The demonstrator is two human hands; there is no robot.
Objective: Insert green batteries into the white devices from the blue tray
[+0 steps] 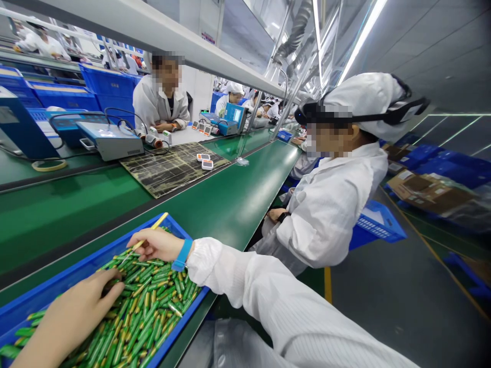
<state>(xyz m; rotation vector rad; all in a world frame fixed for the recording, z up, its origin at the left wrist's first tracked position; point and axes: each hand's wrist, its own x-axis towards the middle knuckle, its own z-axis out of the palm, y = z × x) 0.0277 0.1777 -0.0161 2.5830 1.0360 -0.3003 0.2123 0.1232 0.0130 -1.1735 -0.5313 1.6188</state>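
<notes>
A blue tray (76, 266) holds a heap of small green cylinders with gold-coloured ends (148, 301), like small wrapped cells. My right hand (155, 244), with a blue wristband, is closed around a slim yellow-handled tool (159, 222). Its thin metal tip points down at the cylinders; the exact kind of tool is unclear. My left hand (82, 306) lies low over the heap in the same tray, fingers curled in toward the thumb. Whatever may be between those fingertips is hidden.
A green bench (230, 214) runs away from me. Beyond the tray lie a dark gridded mat (169, 174) with small white-and-orange devices (207, 164), and blue-grey instruments (109, 138). A co-worker in white (326, 204) sits close on the right; another person (161, 102) sits opposite.
</notes>
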